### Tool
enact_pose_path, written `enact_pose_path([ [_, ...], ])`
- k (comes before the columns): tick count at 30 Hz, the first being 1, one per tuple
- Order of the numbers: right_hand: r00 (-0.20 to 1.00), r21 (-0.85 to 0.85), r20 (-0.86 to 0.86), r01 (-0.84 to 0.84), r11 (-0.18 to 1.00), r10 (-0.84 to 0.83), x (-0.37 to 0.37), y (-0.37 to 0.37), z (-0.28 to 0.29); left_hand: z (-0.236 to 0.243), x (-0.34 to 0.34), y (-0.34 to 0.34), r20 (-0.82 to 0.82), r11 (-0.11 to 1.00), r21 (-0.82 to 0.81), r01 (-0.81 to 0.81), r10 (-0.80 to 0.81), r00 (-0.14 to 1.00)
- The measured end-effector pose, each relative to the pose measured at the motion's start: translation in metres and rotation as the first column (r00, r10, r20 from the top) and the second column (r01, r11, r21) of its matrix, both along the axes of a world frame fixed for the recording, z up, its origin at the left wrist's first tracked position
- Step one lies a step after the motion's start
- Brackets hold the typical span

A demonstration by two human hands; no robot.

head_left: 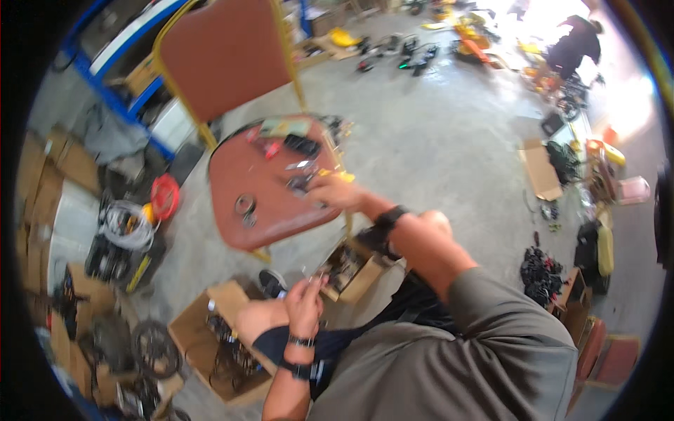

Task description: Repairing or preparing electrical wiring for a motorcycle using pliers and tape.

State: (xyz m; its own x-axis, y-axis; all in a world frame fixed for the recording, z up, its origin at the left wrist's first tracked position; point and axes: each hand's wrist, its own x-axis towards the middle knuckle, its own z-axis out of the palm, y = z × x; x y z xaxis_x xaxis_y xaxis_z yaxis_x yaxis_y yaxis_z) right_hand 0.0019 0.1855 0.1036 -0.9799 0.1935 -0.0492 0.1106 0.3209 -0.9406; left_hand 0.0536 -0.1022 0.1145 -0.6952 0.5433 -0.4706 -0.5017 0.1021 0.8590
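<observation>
My right hand (333, 191) reaches over the red-brown chair seat (246, 186). Its fingers touch or hover by a small dark and shiny part (300, 182); blur hides their grip. A yellow piece (338, 174) lies beside that hand. My left hand (305, 306) is closed in front of my body, above my knee, pinching a small thin thing that is too blurred to name. On the seat also lie a dark ring-shaped part (245, 205), a black object (302, 144), red pieces (264, 144) and a pale flat pack (285, 127).
Open cardboard boxes of parts stand by my legs, one box (203, 330) at left and a smaller box (354, 274) under the seat's edge. A coiled pale hose (126, 226) and red ring (165, 197) lie left. Far right, another person (574, 48) bends over parts.
</observation>
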Motion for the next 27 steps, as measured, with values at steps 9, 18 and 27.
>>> enact_pose_path([
  [9, 0.992, -0.740, 0.116, 0.121, 0.662, -0.052, 0.182, -0.064, 0.083, 0.037, -0.005, -0.001, 0.044, 0.982, 0.169, -0.090, 0.084, 0.996],
  [18, 0.993, -0.761, 0.062, -0.020, 0.648, 0.103, 0.198, -0.100, 0.088, 0.067, 0.005, 0.003, 0.017, 0.932, 0.353, -0.087, 0.087, 0.996],
  [27, 0.957, -0.521, 0.202, -0.073, 0.850, 0.206, 0.200, -0.093, 0.067, 0.083, 0.011, 0.003, -0.073, 0.910, 0.413, 0.013, 0.018, 0.997],
])
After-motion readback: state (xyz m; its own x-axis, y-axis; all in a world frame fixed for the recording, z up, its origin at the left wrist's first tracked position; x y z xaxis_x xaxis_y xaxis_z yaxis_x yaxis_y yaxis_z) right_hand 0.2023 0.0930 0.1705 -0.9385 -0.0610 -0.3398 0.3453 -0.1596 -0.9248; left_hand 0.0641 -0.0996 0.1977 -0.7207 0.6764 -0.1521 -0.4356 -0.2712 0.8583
